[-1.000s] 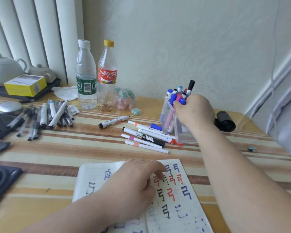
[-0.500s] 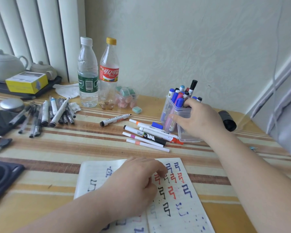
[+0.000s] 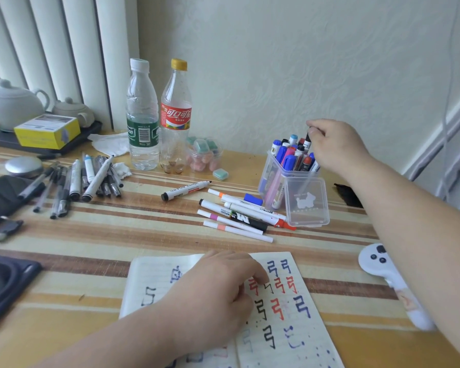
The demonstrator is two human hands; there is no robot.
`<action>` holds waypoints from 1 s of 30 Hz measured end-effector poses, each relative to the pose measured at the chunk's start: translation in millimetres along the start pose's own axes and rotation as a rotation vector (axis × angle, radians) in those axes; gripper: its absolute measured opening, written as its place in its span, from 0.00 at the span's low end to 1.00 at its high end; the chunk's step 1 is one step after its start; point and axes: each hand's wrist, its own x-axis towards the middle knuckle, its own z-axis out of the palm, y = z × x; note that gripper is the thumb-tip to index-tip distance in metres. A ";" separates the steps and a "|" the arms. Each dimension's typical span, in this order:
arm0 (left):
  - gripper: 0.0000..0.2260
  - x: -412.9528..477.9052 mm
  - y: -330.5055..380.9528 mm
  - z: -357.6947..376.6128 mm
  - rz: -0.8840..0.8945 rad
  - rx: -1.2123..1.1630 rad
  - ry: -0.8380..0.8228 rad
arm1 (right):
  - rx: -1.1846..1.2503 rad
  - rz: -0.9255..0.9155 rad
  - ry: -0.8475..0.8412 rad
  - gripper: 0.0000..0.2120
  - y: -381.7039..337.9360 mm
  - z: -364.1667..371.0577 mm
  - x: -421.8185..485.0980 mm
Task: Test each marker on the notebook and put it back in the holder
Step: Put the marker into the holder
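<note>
An open notebook (image 3: pixel 290 314) with red, blue and black test marks lies at the front of the table. My left hand (image 3: pixel 218 288) rests on its left page with the fingers bent down onto the paper. A clear plastic holder (image 3: pixel 306 205) full of markers stands at the back right. My right hand (image 3: pixel 335 147) is above it and pinches the top of a black-capped marker (image 3: pixel 307 140) that stands in the holder. Several loose markers (image 3: pixel 239 216) lie on the table to the holder's left.
Two plastic bottles (image 3: pixel 160 115) and a small tub of erasers (image 3: pixel 203 155) stand at the back. A row of pens (image 3: pixel 85 179) lies at the left, beside a black case (image 3: pixel 0 197). A white controller (image 3: pixel 383 264) lies at the right, under my forearm.
My right hand has risen from the holder's front to its top and now pinches the black-capped marker. My left hand has stayed on the notebook.
</note>
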 end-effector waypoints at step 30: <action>0.13 -4.8 5.9 -5.4 -0.258 -0.226 0.222 | -0.024 -0.235 -0.293 0.07 -28.1 56.5 -179.5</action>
